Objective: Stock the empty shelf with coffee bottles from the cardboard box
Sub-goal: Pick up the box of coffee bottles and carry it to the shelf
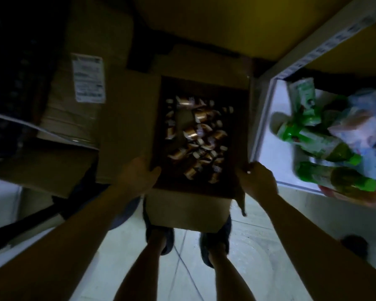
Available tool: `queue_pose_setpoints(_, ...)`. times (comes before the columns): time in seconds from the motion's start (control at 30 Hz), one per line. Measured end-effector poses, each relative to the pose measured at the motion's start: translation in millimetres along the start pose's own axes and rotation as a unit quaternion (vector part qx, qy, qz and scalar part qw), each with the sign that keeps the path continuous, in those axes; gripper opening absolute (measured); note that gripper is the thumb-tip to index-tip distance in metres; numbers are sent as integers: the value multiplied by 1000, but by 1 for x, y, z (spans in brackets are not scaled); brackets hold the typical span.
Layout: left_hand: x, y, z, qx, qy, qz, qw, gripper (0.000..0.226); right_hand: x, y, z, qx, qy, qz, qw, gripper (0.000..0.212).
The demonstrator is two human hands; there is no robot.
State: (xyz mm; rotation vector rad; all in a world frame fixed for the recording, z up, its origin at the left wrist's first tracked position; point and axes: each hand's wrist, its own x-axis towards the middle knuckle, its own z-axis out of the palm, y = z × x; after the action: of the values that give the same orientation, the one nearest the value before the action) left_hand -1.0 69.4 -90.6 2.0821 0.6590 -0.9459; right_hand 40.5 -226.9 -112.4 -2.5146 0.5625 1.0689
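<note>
An open cardboard box (187, 210) sits in front of me, above my feet, with its flaps folded out. Inside lie several brown coffee bottles (195, 140) in a loose heap, dimly lit. My left hand (137, 177) grips the box's near left rim, thumb over the edge. At the near right corner my right hand (257, 181) is closed on the rim. A shelf unit (313, 53) with a labelled front edge stands at the right; the yellow-lit level at the top holds nothing that I can see.
A white bin (267, 118) on the right holds green bottles (326, 148) and pale packets. Stacked cardboard boxes, one with a white label (88, 78), fill the left. Pale tiled floor (254, 253) lies below, with my two shoes under the box.
</note>
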Motion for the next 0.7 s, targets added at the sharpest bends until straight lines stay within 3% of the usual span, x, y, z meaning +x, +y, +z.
queue_pose_setpoints(0.17,16,-57,-57,-3,143,-114,983,69,-3,-31,22,-19,-6,12,1000,43)
queue_pose_setpoints(0.23,27,-76,-71,-38,141,-144,979,76,-5,-37,28,-10,-12,11,1000,43)
queue_pose_setpoints(0.37,47,-90,-76,-166,60,-140,974,90,-5,-39,30,-23,-17,14,999,41)
queue_pose_setpoints(0.5,50,-85,-66,-197,113,-123,966,72,-10,-38,16,-46,-28,15,998,31)
queue_pose_setpoints(0.7,49,-39,-39,-29,49,-103,993,48,-11,-32,-5,-70,-40,43,996,57)
